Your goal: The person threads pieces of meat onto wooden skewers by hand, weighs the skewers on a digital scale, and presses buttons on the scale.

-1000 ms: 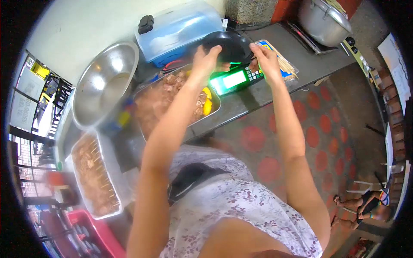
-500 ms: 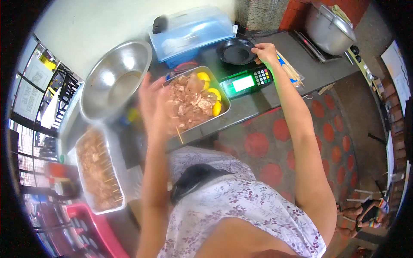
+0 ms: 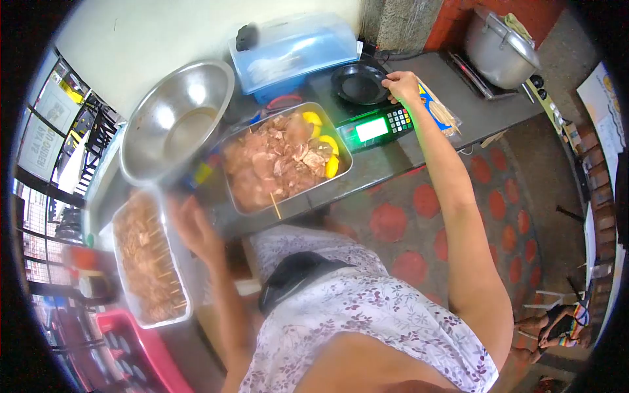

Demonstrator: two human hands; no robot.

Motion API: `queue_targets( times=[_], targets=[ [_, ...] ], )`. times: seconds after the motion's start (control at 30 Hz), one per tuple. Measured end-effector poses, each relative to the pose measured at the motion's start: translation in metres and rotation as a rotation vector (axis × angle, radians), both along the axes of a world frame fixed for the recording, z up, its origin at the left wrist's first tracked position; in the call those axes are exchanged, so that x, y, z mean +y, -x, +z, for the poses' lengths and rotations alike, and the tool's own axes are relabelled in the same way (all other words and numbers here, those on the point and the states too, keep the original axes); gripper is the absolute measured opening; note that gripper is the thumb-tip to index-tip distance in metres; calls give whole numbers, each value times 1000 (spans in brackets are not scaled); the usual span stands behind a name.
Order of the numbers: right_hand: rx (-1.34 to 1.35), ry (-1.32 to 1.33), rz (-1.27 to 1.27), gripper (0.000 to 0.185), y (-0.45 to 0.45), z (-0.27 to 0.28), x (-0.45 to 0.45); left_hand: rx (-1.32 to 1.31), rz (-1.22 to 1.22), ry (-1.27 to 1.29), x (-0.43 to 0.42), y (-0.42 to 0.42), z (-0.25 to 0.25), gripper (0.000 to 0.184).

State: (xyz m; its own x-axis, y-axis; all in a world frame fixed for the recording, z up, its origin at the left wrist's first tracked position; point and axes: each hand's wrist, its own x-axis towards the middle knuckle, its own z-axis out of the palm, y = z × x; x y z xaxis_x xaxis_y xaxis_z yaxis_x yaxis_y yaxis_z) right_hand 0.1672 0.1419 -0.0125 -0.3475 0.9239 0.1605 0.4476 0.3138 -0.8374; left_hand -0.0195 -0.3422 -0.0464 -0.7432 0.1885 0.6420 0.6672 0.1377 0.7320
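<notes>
My right hand [image 3: 402,88] pinches the rim of a round black plate [image 3: 362,84], which sits on a digital scale [image 3: 372,130] with a lit green display. My left hand [image 3: 195,228], blurred by motion, has its fingers stretched out and nothing visible in them. It is between two trays: a metal tray [image 3: 349,157] of raw meat pieces [image 3: 275,154] with yellow items along its right side, and a white tray [image 3: 188,308] of skewered meat [image 3: 145,255]. One wooden skewer [image 3: 276,205] sticks out over the metal tray's front edge.
A large steel basin [image 3: 209,85] leans at the back left, beside a blue container with a clear lid [image 3: 295,49]. A pack of bamboo skewers [image 3: 438,110] lies right of the scale. Farther right stands a big pot [image 3: 498,52]. A pink basket [image 3: 147,347] is at lower left.
My left hand has moved from the left side of the metal tray, down and left toward the white tray. My right hand stays at the black plate's rim.
</notes>
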Motion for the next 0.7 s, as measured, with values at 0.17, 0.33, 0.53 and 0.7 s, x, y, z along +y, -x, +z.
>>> queue_targets(
  times=[0.17,0.33,0.53,0.7],
  targets=[
    [-42,-35,-3,26,-2,1,2,2,46,9,-2,8,-23,43],
    [-112,15,-42,29,-10,26,-20,-34,38,-49,2,5,-26,43],
    [-67,-309,-73,31,-30,23,-5,61,102,69,4,8,-22,37],
    [-90,-385,-64,25,-47,40,-21,-17,56,-16,7,12,-31,34]
  ],
)
